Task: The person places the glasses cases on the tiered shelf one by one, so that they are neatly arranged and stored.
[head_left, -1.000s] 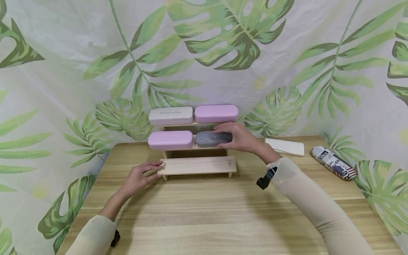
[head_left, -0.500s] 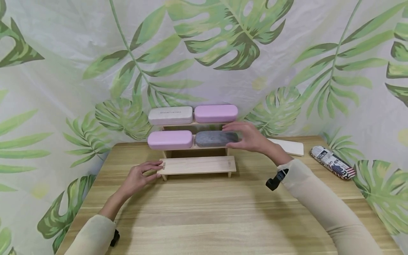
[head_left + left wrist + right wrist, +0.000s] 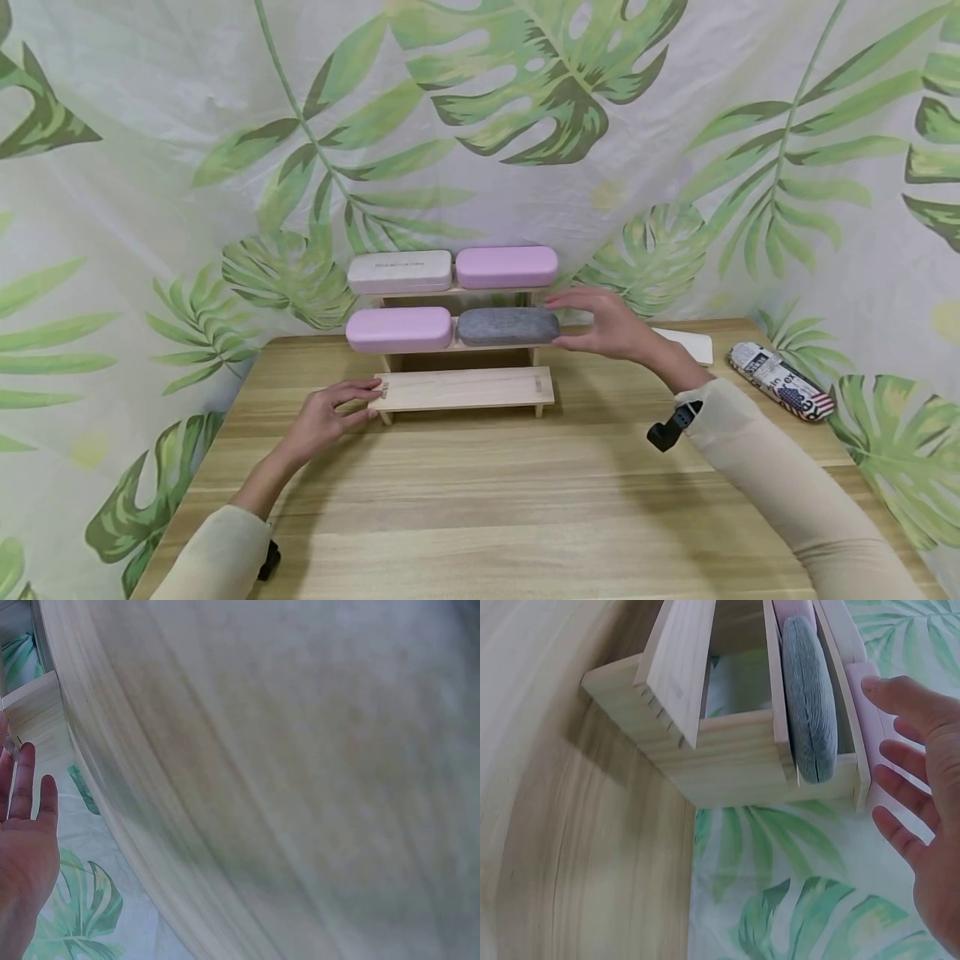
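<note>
My left hand [image 3: 322, 423] holds the left end of the lowest step of a three-step wooden stand [image 3: 465, 389], fingers near its back corner and thumb near its front corner. The left wrist view shows only part of this hand [image 3: 26, 847] at its left edge. On the middle step a grey glasses case [image 3: 508, 326] lies right of a pink glasses case [image 3: 399, 328]. My right hand [image 3: 611, 327] is just off the grey case's right end, thumb and fingers apart with nothing between them. The right wrist view shows the hand [image 3: 930, 787] spread beside the stand.
The top step bears a white glasses case [image 3: 401, 272] and another pink glasses case [image 3: 507, 267]. To the right on the table [image 3: 480, 508] are a flat white item [image 3: 693, 345], partly hidden by the right arm, and a printed case [image 3: 780, 382]. A leaf-patterned cloth [image 3: 525, 200] hangs behind.
My right hand has let go of the grey glasses case and moved off to the right, so the whole case shows. The left hand stays at the stand.
</note>
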The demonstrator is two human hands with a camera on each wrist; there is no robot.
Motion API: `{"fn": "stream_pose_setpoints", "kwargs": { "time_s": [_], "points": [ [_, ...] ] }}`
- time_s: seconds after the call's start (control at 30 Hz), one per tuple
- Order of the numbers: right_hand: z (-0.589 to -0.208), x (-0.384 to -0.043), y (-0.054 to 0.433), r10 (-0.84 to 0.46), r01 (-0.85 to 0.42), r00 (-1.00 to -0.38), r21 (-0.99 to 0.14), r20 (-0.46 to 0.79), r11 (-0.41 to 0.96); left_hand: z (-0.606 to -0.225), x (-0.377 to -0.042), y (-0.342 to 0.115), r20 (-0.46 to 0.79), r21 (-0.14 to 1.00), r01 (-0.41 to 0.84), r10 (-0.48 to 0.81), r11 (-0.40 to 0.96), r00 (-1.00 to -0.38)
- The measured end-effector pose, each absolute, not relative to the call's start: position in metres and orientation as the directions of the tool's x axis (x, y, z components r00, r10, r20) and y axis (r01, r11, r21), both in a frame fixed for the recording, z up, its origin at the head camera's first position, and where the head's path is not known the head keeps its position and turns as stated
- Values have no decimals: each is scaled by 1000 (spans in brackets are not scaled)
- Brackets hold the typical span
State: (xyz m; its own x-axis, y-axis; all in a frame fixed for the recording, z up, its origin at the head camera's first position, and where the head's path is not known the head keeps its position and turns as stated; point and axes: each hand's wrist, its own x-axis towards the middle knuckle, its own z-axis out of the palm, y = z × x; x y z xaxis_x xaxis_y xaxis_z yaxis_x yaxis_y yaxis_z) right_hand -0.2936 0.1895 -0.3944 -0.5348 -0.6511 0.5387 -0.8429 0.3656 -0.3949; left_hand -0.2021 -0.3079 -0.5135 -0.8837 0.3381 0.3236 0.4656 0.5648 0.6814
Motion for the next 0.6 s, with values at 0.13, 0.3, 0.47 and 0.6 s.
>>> {"fn": "stream_pose_setpoints", "kwargs": {
  "time_s": [0.13,0.3,0.47,0.6],
  "points": [
    [-397,-294,199,-643,-831,-553,-413,530,374,-514,-202,-308,325,678,466,337,568,-884],
    [-399,-293,212,-634,-809,-585,-428,506,404,-514,-202,-308,318,676,461,337,574,-886],
    [-404,-294,225,-623,-790,-612,-411,487,455,-514,-203,-308,316,681,460,338,570,-887],
    [-409,-295,235,-618,-790,-614,-392,492,472,-515,-203,-308,319,683,463,339,565,-885]
  ]
}}
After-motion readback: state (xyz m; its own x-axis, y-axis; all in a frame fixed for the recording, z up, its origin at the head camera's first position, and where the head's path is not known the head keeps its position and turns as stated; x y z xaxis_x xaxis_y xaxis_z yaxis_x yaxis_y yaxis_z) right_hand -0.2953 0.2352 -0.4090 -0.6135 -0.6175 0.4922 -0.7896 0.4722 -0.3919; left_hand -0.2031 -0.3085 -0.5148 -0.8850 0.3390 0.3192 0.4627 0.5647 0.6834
